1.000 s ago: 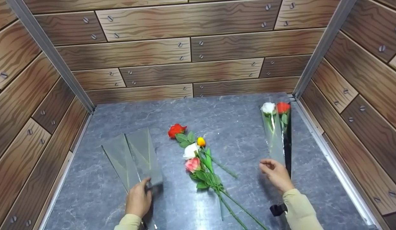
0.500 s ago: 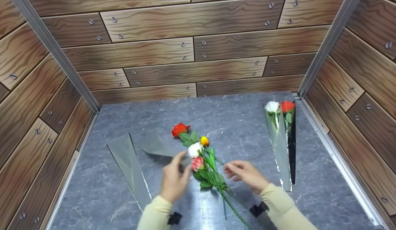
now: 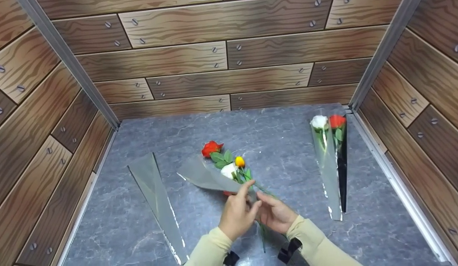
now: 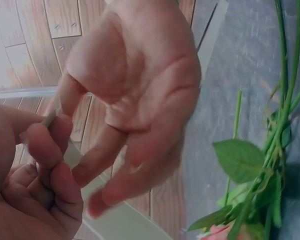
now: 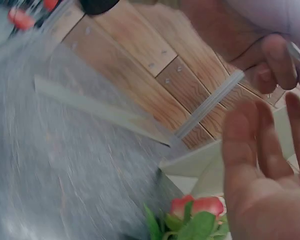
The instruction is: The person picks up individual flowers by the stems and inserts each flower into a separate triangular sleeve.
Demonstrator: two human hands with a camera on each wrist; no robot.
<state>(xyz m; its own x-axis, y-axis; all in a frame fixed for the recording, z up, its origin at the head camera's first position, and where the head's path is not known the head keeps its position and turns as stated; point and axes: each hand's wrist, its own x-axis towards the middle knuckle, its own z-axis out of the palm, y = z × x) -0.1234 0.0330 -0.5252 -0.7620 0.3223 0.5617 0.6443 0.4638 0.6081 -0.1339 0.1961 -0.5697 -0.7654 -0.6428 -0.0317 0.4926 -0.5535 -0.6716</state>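
Note:
My left hand pinches a translucent flower sleeve near its narrow end, its wide end pointing left above the flowers. Close against it, my right hand has its fingers loosely spread at that narrow end; the exact contact is hard to make out. In the right wrist view the left hand curls on a thin edge of the sleeve. Under the sleeve lie a red rose, a yellow tulip and a white rose. A pink rose is mostly hidden in the head view.
Another flat sleeve lies on the grey marbled tabletop at the left. At the right are a wrapped white rose and a wrapped red rose, side by side. Wood-patterned walls enclose the back and sides.
My left hand has lifted one of the two sleeves off the left side and carried it right, over the loose flowers. My right hand has left the wrapped roses and moved left to meet it.

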